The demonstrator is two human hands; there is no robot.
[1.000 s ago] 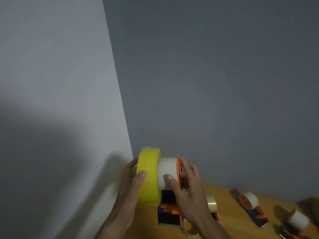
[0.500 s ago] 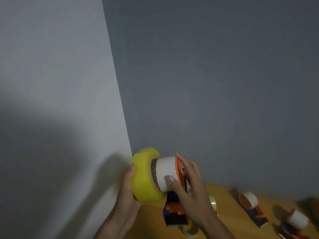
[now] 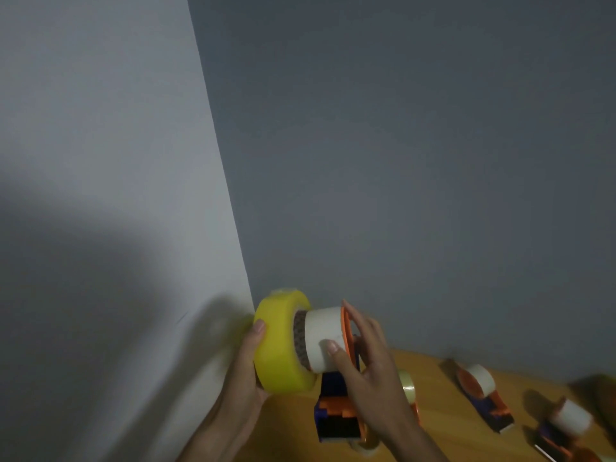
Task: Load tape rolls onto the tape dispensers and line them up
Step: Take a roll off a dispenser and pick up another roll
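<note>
My left hand (image 3: pixel 245 371) grips a thick yellow tape roll (image 3: pixel 278 341), held upright at the left end of a white hub. That hub belongs to an orange and blue tape dispenser (image 3: pixel 336 408), which my right hand (image 3: pixel 363 365) holds, thumb on the white hub (image 3: pixel 323 338) and fingers behind the orange side plate. The roll's brown core meets the hub's end; how far it is on I cannot tell. Both are lifted above a wooden table (image 3: pixel 443 421).
A clear tape roll (image 3: pixel 407 390) lies behind my right hand. Two more orange and blue dispensers (image 3: pixel 483 395) (image 3: pixel 566 431) with white hubs lie on the table to the right. A wall corner stands close behind on the left.
The yellow roll has tilted and shifted slightly left off the hub, showing its brown core. My left hand moved lower on the roll. The dispenser stayed in my right hand.
</note>
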